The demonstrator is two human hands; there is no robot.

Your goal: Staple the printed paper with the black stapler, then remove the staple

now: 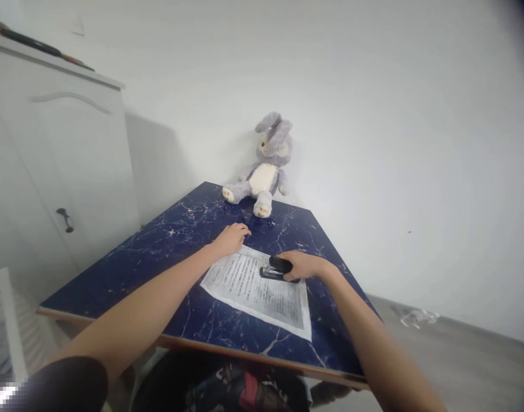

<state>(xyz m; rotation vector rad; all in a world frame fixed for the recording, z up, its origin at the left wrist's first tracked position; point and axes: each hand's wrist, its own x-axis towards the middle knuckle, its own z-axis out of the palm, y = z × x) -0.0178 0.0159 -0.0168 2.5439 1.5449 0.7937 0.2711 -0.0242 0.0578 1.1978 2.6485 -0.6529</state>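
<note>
My right hand (302, 265) is closed around a black stapler (270, 273), its fingers over the rear part. The stapler's jaws stand apart, with a metal strip showing between them, and its front points left over the paper. Beneath it, a printed sheet of paper (249, 286) lies flat on the blue marbled table (159, 252). At the sheet's far left corner rests my left hand (231, 237), palm down, fingers stretched to the right and holding nothing. Whether the fingertips press on paper or tabletop is hard to see.
A grey plush rabbit (264, 171) sits at the table's far end against the white wall (395, 143). To the left stands a white cabinet (73, 160) with a dark handle. A clear plastic-looking item (419, 317) lies on the floor at right.
</note>
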